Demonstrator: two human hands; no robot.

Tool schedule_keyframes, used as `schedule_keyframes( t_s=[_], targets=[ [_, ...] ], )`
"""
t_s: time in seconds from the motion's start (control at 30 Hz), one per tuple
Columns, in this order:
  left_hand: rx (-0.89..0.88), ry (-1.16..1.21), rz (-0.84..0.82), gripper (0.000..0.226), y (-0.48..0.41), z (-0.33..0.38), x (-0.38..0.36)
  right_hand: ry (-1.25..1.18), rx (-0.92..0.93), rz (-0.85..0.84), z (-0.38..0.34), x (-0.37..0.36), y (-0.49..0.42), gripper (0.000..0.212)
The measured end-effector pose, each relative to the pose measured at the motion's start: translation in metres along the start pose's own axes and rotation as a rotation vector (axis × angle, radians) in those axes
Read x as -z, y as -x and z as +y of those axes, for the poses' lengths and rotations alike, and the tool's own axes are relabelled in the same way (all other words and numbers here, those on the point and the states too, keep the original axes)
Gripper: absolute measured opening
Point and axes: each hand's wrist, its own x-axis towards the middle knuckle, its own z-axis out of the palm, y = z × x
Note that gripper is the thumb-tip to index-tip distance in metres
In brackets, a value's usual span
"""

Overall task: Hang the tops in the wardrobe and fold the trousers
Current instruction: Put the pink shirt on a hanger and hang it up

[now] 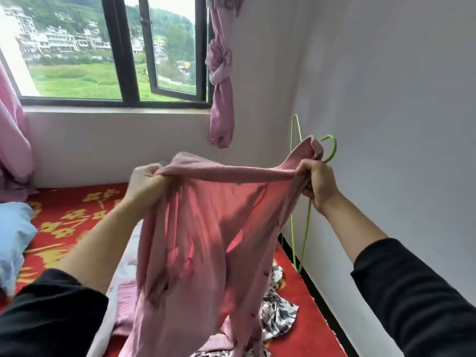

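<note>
Red bed cover point(77, 215) with a yellow pattern fills the lower part of the view, running to the white walls on the far and right sides. Above it is a dark-framed window point(128, 60), one pane swung outward, with a knotted pink curtain point(221, 73) hanging at its right edge.

A pink knit top point(206, 228) is held up in mid-air over the bed, its upper edge stretched between the two hands and its body hanging down. A pale blue pillow point(13, 240) lies at the left edge. Under the top, another pink garment point(126, 305) lies on the cover, with a black-and-white patterned garment point(278, 313) to its right.

A green wire hanger point(293, 228) stands roughly on end beside the right wall, partly hidden behind the fabric.

The right hand point(318, 184) grips the top's right corner together with the hanger, fingers curled. The left hand point(144, 184) pinches the left corner, bunching the fabric.
</note>
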Motion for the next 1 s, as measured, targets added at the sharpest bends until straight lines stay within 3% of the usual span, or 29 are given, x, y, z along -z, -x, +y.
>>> schedule_keyframes(
  t_s=[0.07, 0.1, 0.2, 0.27, 0.37, 0.47, 0.53, 0.63, 0.73, 0.9, 1.0],
  targets=[
    [-0.149, -0.003, 0.191, 0.01, -0.007, 0.032, 0.014, -0.018, -0.007, 0.04, 0.001, -0.004, -0.004, 0.028],
    [-0.143, -0.073, 0.226, 0.003, -0.011, 0.035, 0.019, -0.01, -0.019, 0.062, 0.003, -0.007, -0.005, 0.026],
    [0.103, -0.38, 0.171, 0.032, -0.012, 0.01, 0.03, 0.046, -0.06, 0.079, 0.011, -0.015, -0.004, 0.023],
    [0.151, -0.518, 0.131, 0.049, -0.007, -0.007, 0.032, 0.104, -0.056, 0.026, 0.018, -0.014, -0.005, 0.026],
    [0.005, -0.611, 0.223, 0.05, 0.001, -0.002, 0.034, 0.198, -0.022, -0.06, 0.024, -0.016, -0.005, 0.032],
    [-0.104, -0.46, 0.326, 0.038, 0.003, 0.009, 0.036, 0.245, -0.007, -0.152, 0.024, -0.018, -0.004, 0.032],
    [-0.057, -0.4, 0.293, 0.034, 0.004, 0.008, 0.033, 0.32, 0.013, -0.225, 0.03, -0.018, -0.002, 0.027],
    [-0.019, -0.491, 0.206, 0.027, 0.007, -0.004, 0.026, 0.401, 0.077, -0.237, 0.046, -0.021, 0.0, 0.003],
    [0.019, -0.616, 0.179, 0.021, 0.006, -0.012, 0.019, 0.296, 0.0, -0.301, 0.058, -0.018, 0.001, 0.024],
    [0.166, -0.626, 0.039, 0.023, 0.006, -0.02, 0.006, 0.177, -0.199, -0.608, 0.071, 0.0, 0.014, 0.025],
    [0.205, -0.626, 0.024, 0.017, 0.007, -0.026, 0.002, 0.204, -0.327, -0.698, 0.084, 0.011, 0.018, 0.023]
  ],
)
